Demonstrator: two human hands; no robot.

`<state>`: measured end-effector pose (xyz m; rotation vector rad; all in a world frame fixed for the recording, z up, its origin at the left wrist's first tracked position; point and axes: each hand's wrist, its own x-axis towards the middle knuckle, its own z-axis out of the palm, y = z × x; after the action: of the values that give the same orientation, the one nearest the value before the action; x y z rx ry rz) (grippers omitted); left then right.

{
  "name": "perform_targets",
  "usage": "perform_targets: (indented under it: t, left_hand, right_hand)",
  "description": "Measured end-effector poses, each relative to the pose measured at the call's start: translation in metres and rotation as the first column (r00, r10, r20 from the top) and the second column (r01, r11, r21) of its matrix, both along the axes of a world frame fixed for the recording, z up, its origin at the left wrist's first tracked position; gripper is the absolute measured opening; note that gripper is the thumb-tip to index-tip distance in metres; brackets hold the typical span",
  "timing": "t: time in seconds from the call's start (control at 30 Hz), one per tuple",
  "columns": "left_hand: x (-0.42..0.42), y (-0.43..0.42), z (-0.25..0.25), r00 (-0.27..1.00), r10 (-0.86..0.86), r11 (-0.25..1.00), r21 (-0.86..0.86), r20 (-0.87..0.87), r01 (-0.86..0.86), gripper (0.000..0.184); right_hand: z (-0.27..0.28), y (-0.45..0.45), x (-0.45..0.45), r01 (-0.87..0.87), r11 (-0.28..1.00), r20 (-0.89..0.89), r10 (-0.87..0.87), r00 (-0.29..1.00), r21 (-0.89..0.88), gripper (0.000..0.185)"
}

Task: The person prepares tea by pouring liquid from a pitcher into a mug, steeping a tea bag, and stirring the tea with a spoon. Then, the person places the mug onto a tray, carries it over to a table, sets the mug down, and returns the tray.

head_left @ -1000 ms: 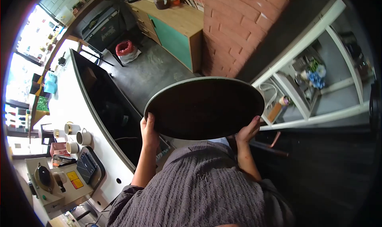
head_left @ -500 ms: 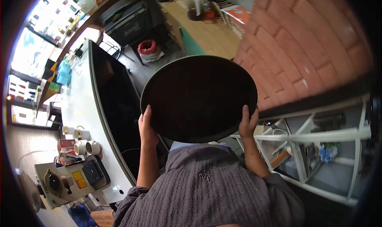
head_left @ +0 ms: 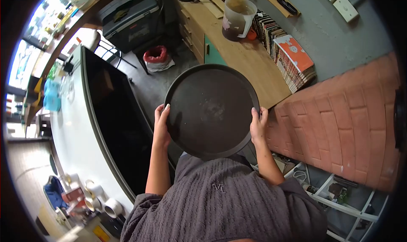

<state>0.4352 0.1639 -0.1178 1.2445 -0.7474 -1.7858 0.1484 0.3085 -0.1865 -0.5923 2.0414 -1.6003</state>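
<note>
A round dark tray (head_left: 212,134) with a raised rim is held out in front of my body, its inner face toward me and a pale scuffed patch at its middle. My left hand (head_left: 161,125) grips the left rim, thumb on the face and fingers behind. On the right rim, my right hand (head_left: 258,125) holds it the same way, with its fingers partly hidden behind the edge.
Ahead is a wooden cabinet (head_left: 246,66) bearing a jug (head_left: 236,21) and a row of books (head_left: 280,51). A white counter (head_left: 76,127) with mugs runs along the left. A red-lined bin (head_left: 157,57) stands beyond; a brick wall (head_left: 335,123) and white shelf frame (head_left: 339,208) are right.
The view has swung rightward, bringing more of the cabinet and books into sight. The tray has tilted from a narrow oval to nearly face-on. Both hands still grip its rim.
</note>
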Motion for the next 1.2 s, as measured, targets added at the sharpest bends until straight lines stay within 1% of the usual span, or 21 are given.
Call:
perform_targets:
  t: [0.07,0.2,0.3,0.37,0.4,0.43,0.47,0.5,0.6,0.63,0.67,0.7,0.73,0.77,0.8,0.83,0.93,1.0,1.07,1.13,1.2]
  left_hand:
    - [-0.010,-0.054,-0.016,0.989,-0.142,0.988,0.059,-0.041,0.144,0.048]
    - [-0.055,-0.127,-0.036,0.945,-0.327,0.941,0.088,0.000,0.326,0.057]
    - [-0.104,-0.166,-0.053,0.911,-0.411,0.903,0.126,-0.021,0.410,0.066]
    - [-0.145,-0.187,-0.058,0.876,-0.480,0.868,0.123,-0.042,0.482,0.066]
    - [-0.162,-0.192,-0.061,0.860,-0.505,0.851,0.125,-0.064,0.509,0.066]
    - [-0.174,-0.198,-0.075,0.848,-0.526,0.838,0.134,-0.055,0.529,0.066]
    - [-0.186,-0.207,-0.093,0.818,-0.574,0.816,0.122,0.041,0.566,0.068]
    - [-0.214,-0.222,-0.090,0.782,-0.609,0.793,0.086,0.134,0.603,0.069]
    - [-0.264,-0.233,-0.079,0.701,-0.702,0.711,0.059,0.129,0.701,0.074]
    - [-0.276,-0.239,-0.097,0.735,-0.650,0.754,0.046,0.193,0.655,0.046]
    - [-0.284,-0.249,-0.113,0.715,-0.669,0.736,0.048,0.201,0.675,0.046]
    - [-0.293,-0.255,-0.121,0.670,-0.703,0.699,0.060,0.239,0.713,0.046]
    - [-0.307,-0.252,-0.107,0.622,-0.735,0.661,0.077,0.272,0.747,0.047]
    - [-0.317,-0.251,-0.090,0.549,-0.803,0.586,0.138,0.231,0.799,0.049]
    - [-0.327,-0.251,-0.087,0.533,-0.816,0.568,0.141,0.225,0.811,0.049]
    - [-0.336,-0.253,-0.086,0.484,-0.840,0.527,0.155,0.247,0.835,0.051]
    - [-0.355,-0.261,-0.100,0.384,-0.883,0.435,0.162,0.269,0.886,0.055]
    - [-0.366,-0.263,-0.110,0.331,-0.881,0.398,0.152,0.337,0.905,0.055]
    - [-0.375,-0.268,-0.108,0.239,-0.912,0.314,0.192,0.334,0.930,0.055]
    - [-0.384,-0.272,-0.109,0.156,-0.940,0.226,0.212,0.305,0.951,0.054]
    - [-0.390,-0.274,-0.114,0.134,-0.949,0.196,0.202,0.285,0.960,0.054]
  right_hand:
    - [-0.017,-0.028,-0.008,0.132,0.990,-0.051,-0.130,0.990,0.045,0.032]
    - [-0.008,-0.053,-0.017,0.277,0.954,0.000,-0.279,0.960,0.116,0.023]
    - [-0.027,-0.051,-0.046,0.341,0.919,-0.056,-0.337,0.940,0.196,0.018]
    - [-0.049,-0.042,-0.068,0.348,0.890,-0.225,-0.289,0.931,0.295,0.015]
    - [-0.054,-0.040,-0.076,0.371,0.877,-0.215,-0.316,0.924,0.304,0.015]
    - [-0.057,-0.042,-0.086,0.377,0.878,-0.190,-0.333,0.924,0.294,0.018]
    - [-0.059,-0.041,-0.096,0.382,0.880,-0.165,-0.348,0.923,0.281,0.021]
    - [-0.065,-0.045,-0.111,0.402,0.877,-0.165,-0.370,0.914,0.263,0.021]
    - [-0.082,-0.044,-0.119,0.463,0.833,-0.158,-0.435,0.886,0.303,0.021]
    - [-0.079,-0.047,-0.123,0.488,0.815,-0.182,-0.453,0.873,0.314,0.020]
    - [-0.075,-0.051,-0.129,0.514,0.795,-0.213,-0.468,0.858,0.323,0.020]
    - [-0.072,-0.054,-0.133,0.529,0.798,-0.154,-0.506,0.848,0.288,0.018]
    - [-0.074,-0.053,-0.133,0.546,0.783,-0.154,-0.525,0.837,0.298,0.018]
    - [-0.079,-0.052,-0.135,0.559,0.770,-0.165,-0.536,0.828,0.306,0.017]
    - [-0.085,-0.051,-0.138,0.572,0.759,-0.177,-0.546,0.819,0.310,0.016]
    - [-0.091,-0.049,-0.138,0.585,0.759,-0.227,-0.540,0.811,0.286,0.016]
    - [-0.097,-0.051,-0.141,0.641,0.703,-0.183,-0.617,0.765,0.308,0.017]
    - [-0.098,-0.053,-0.138,0.672,0.633,-0.211,-0.648,0.732,0.385,0.018]
    - [-0.098,-0.053,-0.136,0.681,0.568,-0.232,-0.663,0.712,0.463,0.019]
    - [-0.086,-0.057,-0.132,0.685,0.554,-0.190,-0.695,0.693,0.473,0.021]
    - [-0.083,-0.060,-0.127,0.690,0.506,-0.275,-0.665,0.694,0.518,0.023]
